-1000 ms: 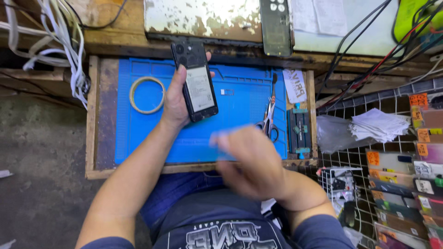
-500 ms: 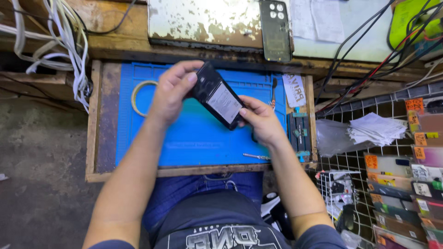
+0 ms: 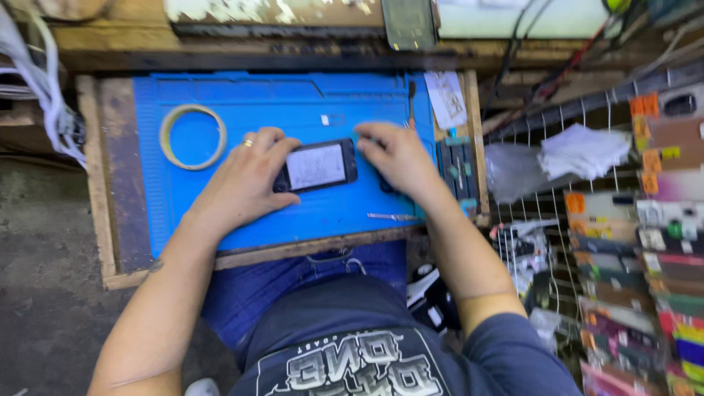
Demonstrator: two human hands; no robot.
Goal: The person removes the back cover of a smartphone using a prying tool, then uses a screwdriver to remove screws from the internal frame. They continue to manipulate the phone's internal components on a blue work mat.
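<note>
A black phone (image 3: 317, 166) with its back cover off, a white battery showing, lies flat and crosswise on the blue work mat (image 3: 293, 106). My left hand (image 3: 246, 180), with a ring on one finger, grips the phone's left end. My right hand (image 3: 396, 158) rests at the phone's right end, fingers curled over it and touching the mat. Thin metal tweezers (image 3: 392, 217) lie on the mat just below my right hand.
A roll of tape (image 3: 193, 136) lies at the mat's left. A tool tray (image 3: 456, 169) sits along the right edge, a paper slip (image 3: 446, 99) above it. Wire rack with small packages (image 3: 645, 220) stands at right. White cables (image 3: 37, 81) hang at left.
The phone was held up tilted in both hands; now it lies flat on the mat with both hands lowered onto its ends. The view has also shifted closer.
</note>
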